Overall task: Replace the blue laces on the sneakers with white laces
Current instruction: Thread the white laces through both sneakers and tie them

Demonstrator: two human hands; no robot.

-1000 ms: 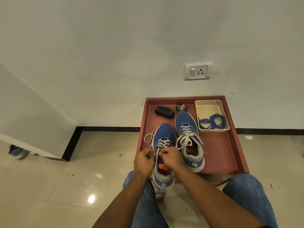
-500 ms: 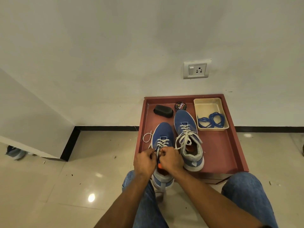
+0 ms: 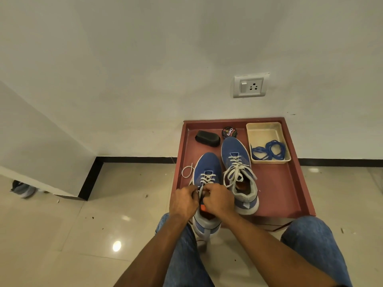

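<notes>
Two blue sneakers stand on a reddish-brown tray (image 3: 290, 187). The left sneaker (image 3: 207, 164) carries a white lace (image 3: 206, 178) through its lower eyelets, and one loose end curls in a loop (image 3: 187, 171) off the tray's left edge. My left hand (image 3: 183, 201) and my right hand (image 3: 217, 200) meet over this shoe's tongue, each pinching the white lace near the upper eyelets. The right sneaker (image 3: 234, 150) is fully laced in white, its ends lying loose. The blue laces (image 3: 269, 152) lie coiled in a cream tray (image 3: 263, 129).
A black shoe brush (image 3: 207, 138) and a round polish tin (image 3: 229, 132) sit at the tray's far end by the wall. A wall socket (image 3: 249, 87) is above. Another shoe (image 3: 22, 189) lies on the tiled floor at far left. My knees in jeans flank the tray's near edge.
My hands stay on the left sneaker's white lace and have shifted only slightly. The view has dropped a little.
</notes>
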